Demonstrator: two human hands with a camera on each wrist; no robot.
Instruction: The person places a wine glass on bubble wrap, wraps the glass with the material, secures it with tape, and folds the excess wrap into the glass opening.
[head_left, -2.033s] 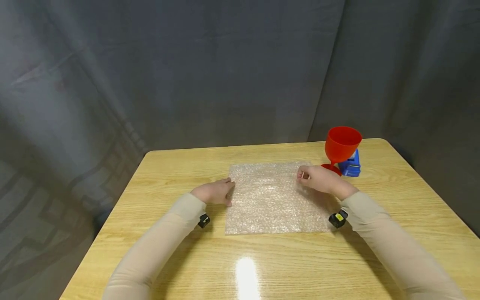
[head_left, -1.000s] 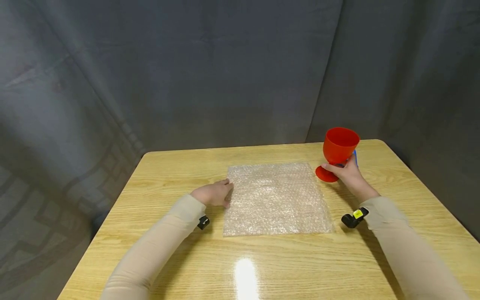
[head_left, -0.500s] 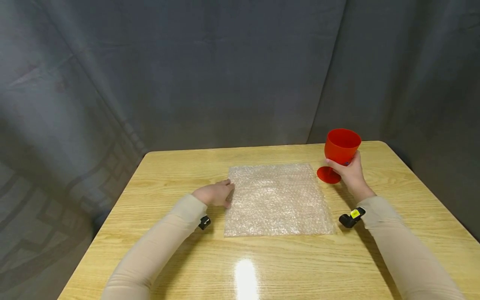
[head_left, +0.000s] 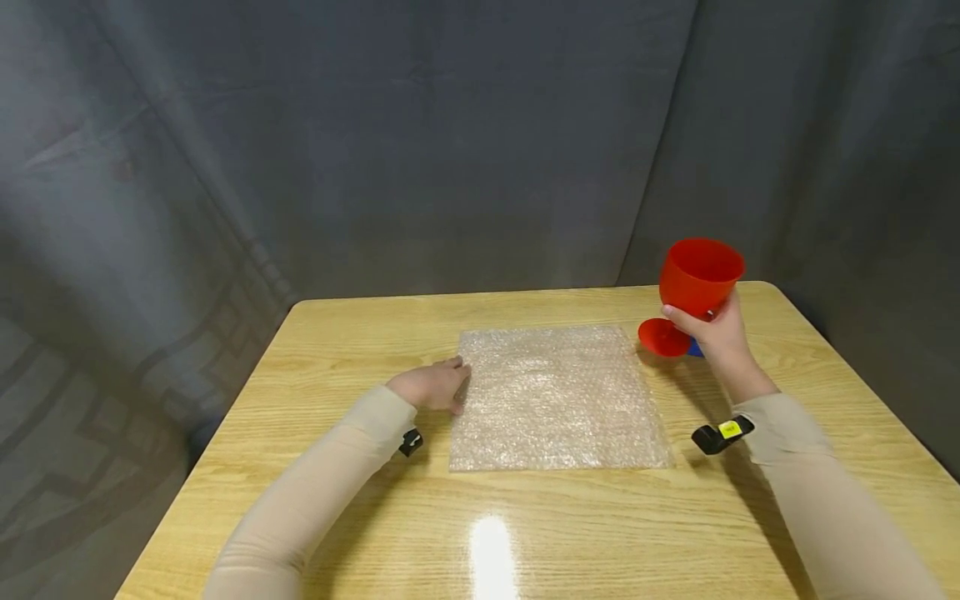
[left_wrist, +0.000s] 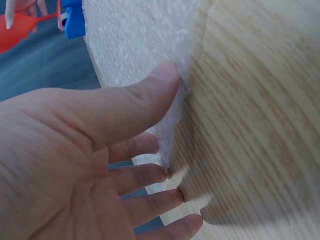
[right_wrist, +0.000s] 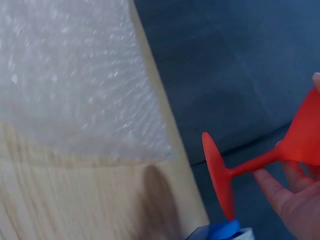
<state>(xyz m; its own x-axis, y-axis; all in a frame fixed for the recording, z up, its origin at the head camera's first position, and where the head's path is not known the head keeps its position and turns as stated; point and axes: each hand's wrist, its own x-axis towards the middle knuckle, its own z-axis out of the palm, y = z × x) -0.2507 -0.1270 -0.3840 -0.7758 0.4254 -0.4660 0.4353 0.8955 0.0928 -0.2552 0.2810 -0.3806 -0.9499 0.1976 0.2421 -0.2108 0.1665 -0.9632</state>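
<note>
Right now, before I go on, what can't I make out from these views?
Blue object's full shape: in the head view the red goblet and right hand cover most; the left wrist view's top edge and right wrist view's bottom edge cut it.
Inside bottom of the red goblet: head view, hidden by its near wall.
Right hand's full grip: bowl hides fingers in the head view; right wrist view's right edge cuts it.
Yellow label's lettering: head view, too small.

Curtained-off workspace, room type unclear: grey drapes [head_left: 450, 150] behind wood-grain table [head_left: 615, 533].
</note>
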